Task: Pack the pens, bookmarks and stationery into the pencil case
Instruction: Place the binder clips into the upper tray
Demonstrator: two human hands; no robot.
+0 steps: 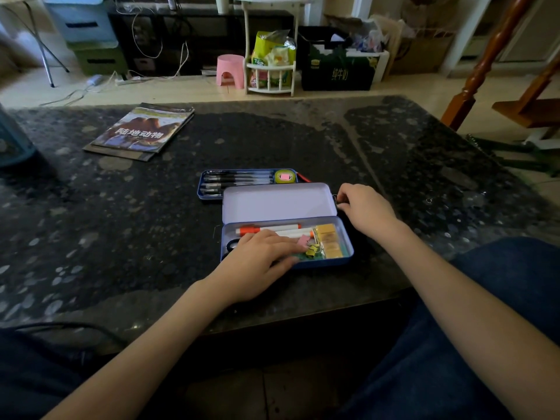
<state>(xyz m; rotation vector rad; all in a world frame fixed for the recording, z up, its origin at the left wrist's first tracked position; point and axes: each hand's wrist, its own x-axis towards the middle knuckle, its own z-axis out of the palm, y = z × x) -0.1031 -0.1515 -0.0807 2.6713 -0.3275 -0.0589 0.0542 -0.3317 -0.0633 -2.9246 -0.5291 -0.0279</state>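
Note:
A blue tin pencil case (348, 237) lies open on the dark table, its pale lid (277, 201) tipped back. Inside are orange-and-white markers (272, 229), yellow erasers (328, 239), and pink and yellow binder clips (309, 245). My left hand (257, 262) reaches into the case, fingers resting on the clips. My right hand (365, 207) is just right of the lid, fingers curled round a small metal clip (335, 199) on the table. Behind the lid sits a blue inner tray (203, 186) with several black pens (239, 178) and a yellow-green tape (285, 176).
A red pen tip (303, 177) pokes out beside the tray. A stack of magazines (142, 131) lies at the table's far left, with a blue object (12, 140) at the left edge. My knees are under the table's near edge.

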